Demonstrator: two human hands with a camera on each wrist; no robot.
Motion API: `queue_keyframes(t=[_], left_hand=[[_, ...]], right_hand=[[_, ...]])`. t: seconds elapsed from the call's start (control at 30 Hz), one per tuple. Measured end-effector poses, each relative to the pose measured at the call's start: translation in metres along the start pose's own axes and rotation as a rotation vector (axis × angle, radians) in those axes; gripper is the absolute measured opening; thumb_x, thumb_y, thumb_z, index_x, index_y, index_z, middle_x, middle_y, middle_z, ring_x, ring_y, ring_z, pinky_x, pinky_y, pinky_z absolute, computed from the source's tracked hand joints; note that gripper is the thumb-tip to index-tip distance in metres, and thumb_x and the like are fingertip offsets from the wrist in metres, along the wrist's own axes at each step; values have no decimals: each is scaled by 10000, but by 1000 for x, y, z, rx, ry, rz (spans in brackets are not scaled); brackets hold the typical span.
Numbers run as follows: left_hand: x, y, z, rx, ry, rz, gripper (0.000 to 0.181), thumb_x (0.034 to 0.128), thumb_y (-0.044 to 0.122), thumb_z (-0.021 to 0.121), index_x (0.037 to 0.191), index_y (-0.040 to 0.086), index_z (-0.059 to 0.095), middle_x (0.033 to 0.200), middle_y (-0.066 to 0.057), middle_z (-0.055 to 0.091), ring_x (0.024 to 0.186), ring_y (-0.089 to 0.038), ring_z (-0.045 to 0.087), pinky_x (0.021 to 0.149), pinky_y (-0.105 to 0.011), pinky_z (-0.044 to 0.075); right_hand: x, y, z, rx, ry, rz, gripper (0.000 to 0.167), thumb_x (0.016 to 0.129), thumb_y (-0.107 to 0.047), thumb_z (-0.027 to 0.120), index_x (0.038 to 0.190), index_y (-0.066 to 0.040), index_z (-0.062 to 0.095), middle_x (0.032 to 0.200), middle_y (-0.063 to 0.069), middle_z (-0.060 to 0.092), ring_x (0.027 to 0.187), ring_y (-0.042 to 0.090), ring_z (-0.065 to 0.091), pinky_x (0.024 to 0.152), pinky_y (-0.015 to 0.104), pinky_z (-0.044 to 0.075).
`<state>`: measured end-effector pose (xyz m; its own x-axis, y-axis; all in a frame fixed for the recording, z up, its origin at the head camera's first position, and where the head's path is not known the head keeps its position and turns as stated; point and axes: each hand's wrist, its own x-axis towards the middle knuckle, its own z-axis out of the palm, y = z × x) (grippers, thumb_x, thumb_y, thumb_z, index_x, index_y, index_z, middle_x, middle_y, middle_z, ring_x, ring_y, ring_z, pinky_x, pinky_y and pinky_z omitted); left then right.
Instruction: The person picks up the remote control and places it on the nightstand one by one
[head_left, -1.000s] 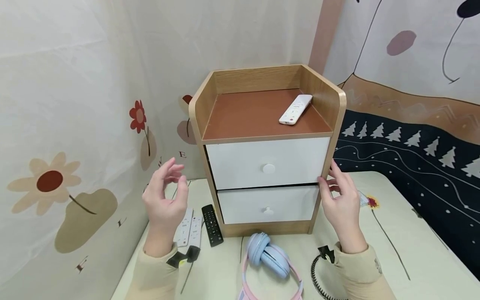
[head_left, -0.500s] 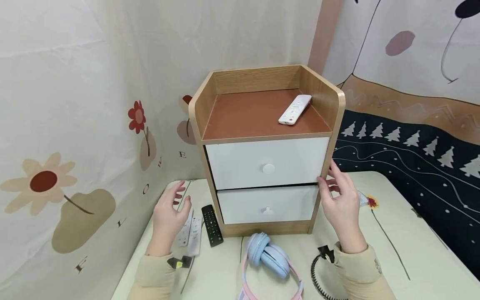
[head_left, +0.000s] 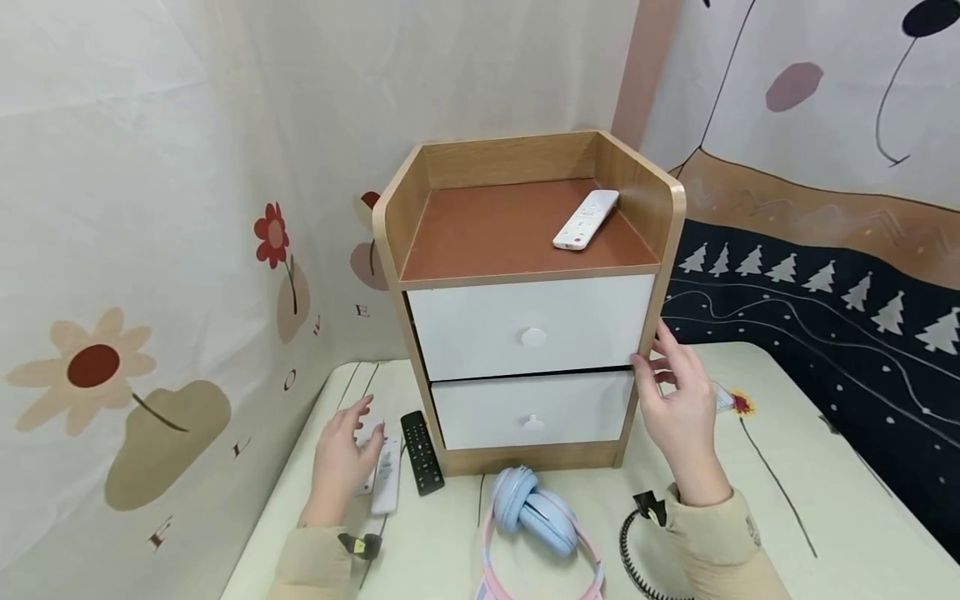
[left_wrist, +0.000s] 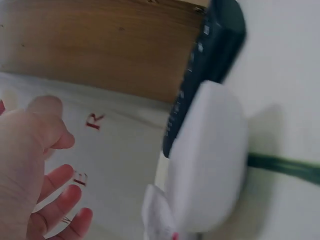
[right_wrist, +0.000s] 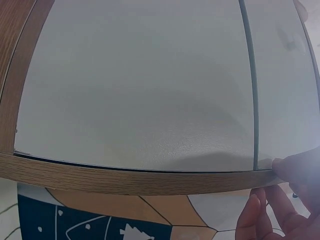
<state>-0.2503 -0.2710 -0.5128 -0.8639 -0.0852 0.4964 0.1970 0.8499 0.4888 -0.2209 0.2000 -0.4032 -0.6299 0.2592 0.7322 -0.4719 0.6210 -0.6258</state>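
Note:
A small wood-trimmed drawer cabinet [head_left: 525,457] with two white drawers stands on the table. My right hand [head_left: 681,412] holds its right side edge, thumb at the front and fingers along the outside; the right wrist view shows this hand [right_wrist: 292,200] at the wooden edge. My left hand [head_left: 341,458] hovers with relaxed fingers beside the white remotes [head_left: 387,475] left of the cabinet, partly covering one. A black remote [head_left: 422,452] lies between them and the cabinet. In the left wrist view, the left hand [left_wrist: 30,175] is apart from the white remote [left_wrist: 210,160].
Another white remote [head_left: 587,219] lies on the cabinet's brown top. Blue headphones [head_left: 534,510] with a pink band lie in front of the cabinet. A black coiled cord [head_left: 632,554] is near the right sleeve. Patterned curtains [head_left: 187,208] stand behind and at the left.
My left hand has lowered and moved slightly right, towards the white remotes. The right hand stays at the cabinet's edge, and the cabinet's drawers look the same.

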Motion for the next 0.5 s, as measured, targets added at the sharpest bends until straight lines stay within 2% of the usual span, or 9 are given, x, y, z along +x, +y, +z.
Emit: queue_keyframes(t=[0.23,0.4,0.5], left_hand=[[-11,-14,5,25,-95,-115,614,1030,209,696,1616,138,527,1476,-213,641,1279,-428,624,1060,-654,507],[-12,-19,6,34,-186,-200,666,1050,266,662,1670,146,449,1598,-250,528,1457,-501,507,1215,-707,407],[-13,-22,5,59,-243,-237,705,1050,282,654,1694,139,404,1643,-282,467,1496,-534,460,1244,-721,375]], right_hand=[[-1,-1,1,2,-18,6,614,1006,-4,752,1591,-60,575,1247,264,717,963,-217,535,862,-27,451],[0,-1,-1,-6,-13,9,623,1002,1,753,1594,-67,572,1251,264,713,965,-222,532,868,-33,445],[0,-1,-1,-12,-14,11,626,1007,1,747,1601,-81,569,1251,255,715,966,-223,530,869,-32,447]])
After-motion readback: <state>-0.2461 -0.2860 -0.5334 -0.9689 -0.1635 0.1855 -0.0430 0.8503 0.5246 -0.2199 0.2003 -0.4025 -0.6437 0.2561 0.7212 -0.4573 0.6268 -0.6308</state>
